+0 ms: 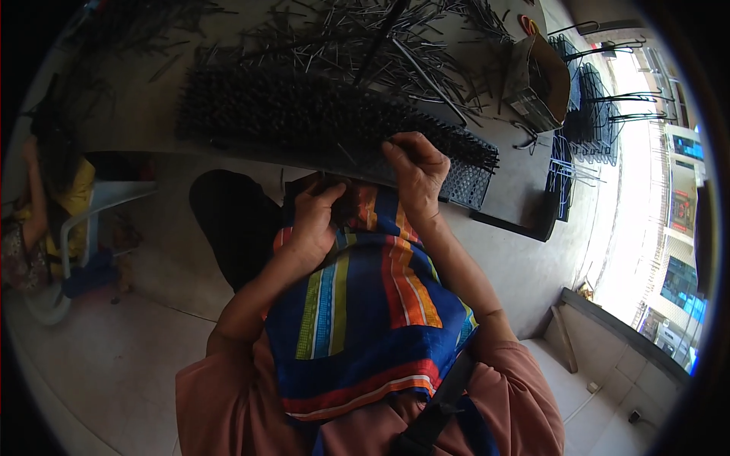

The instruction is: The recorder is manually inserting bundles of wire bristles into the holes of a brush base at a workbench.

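Observation:
A long perforated black tray (465, 188), densely filled with short upright black rods (281, 106), lies across the table in front of me. Over its near right part, my right hand (418, 171) is closed in a pinch, thumb against fingertips. Whatever sits in that pinch is too small and dark to make out. Lower and to the left, my left hand (315, 216) is closed just below the table's near edge, above my lap. Its fingertips are partly hidden against dark cloth, so I cannot tell what they hold. Bare holes show at the tray's right end.
Loose black rods (433, 64) lie scattered behind the tray, with a thin metal frame (414, 61) standing among them. An open cardboard box (538, 83) and black wire racks (597, 106) are at the right. Another person's arm (34, 190) shows at far left beside a pale chair (114, 194).

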Demonstrator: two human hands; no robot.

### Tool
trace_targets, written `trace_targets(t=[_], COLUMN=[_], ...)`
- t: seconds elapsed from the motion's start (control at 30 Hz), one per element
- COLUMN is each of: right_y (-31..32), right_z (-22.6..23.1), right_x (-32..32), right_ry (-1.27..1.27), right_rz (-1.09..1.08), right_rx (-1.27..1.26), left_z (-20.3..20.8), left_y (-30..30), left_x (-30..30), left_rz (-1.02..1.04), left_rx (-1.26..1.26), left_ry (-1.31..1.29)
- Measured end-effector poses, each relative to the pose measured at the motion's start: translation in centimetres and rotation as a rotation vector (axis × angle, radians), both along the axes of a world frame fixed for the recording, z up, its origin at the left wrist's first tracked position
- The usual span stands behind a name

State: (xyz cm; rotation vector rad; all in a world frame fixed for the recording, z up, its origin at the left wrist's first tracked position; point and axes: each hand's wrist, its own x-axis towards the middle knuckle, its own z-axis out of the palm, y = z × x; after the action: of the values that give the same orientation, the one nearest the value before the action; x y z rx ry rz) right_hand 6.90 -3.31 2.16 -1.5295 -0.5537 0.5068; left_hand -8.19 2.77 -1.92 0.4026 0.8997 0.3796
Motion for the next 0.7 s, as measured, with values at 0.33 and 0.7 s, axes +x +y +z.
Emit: trace_targets(t=[0.33, 0.7], right_y=[0.8, -1.0], right_z=[-0.2, -0.9], right_x=[0.2, -1.1], right_ry=[-0.386, 0.190], right_rz=[0.059, 0.098], right_rx=[-0.042, -0.288], left_z=[-1.0, 1.0], left_y=[0.3, 0.0], left_x=[-0.7, -0.2], left_rz=[0.101, 0.144], left_rx=[-0.072, -0.093], left_ry=[-0.046, -0.109])
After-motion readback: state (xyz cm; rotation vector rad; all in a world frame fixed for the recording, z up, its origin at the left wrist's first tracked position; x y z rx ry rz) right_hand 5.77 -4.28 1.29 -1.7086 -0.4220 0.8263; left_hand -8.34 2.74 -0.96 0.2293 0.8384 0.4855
